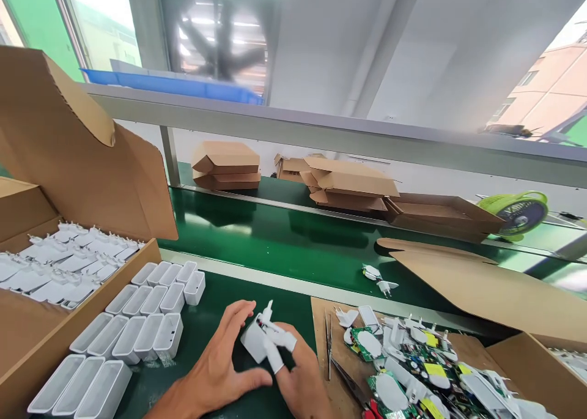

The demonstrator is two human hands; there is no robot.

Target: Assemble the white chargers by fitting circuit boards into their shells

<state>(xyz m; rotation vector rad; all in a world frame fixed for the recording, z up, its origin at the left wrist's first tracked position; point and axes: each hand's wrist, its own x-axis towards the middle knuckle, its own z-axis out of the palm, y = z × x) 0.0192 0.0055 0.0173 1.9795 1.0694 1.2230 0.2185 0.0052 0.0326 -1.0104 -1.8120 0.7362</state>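
Far left of the white piece, an open cardboard box [151, 272] full of white plug parts [68, 266]. Nearer, still to the left, rows of small white trays [128, 339], long sides slanting away and to the right. Just left of the white piece, the left hand [213, 370] — fingers open, thumb spread below; cannot tell whether touching. In the middle, over the green table [197, 330], the white piece [253, 341] itself, gripped by right-hand fingers in white covers [274, 353]. Slim tip pointing away from the person, slightly right; long axis of the body partly hidden, so cannot tell for sure. Lower right of it, the right hand [305, 379], fingers closed on it. Further right, on a brown board [320, 315], tweezers [328, 345], then red-handled pliers [351, 382] — and a heap of plugs and circuit boards [389, 391], with another open box [527, 364] beyond to the right.
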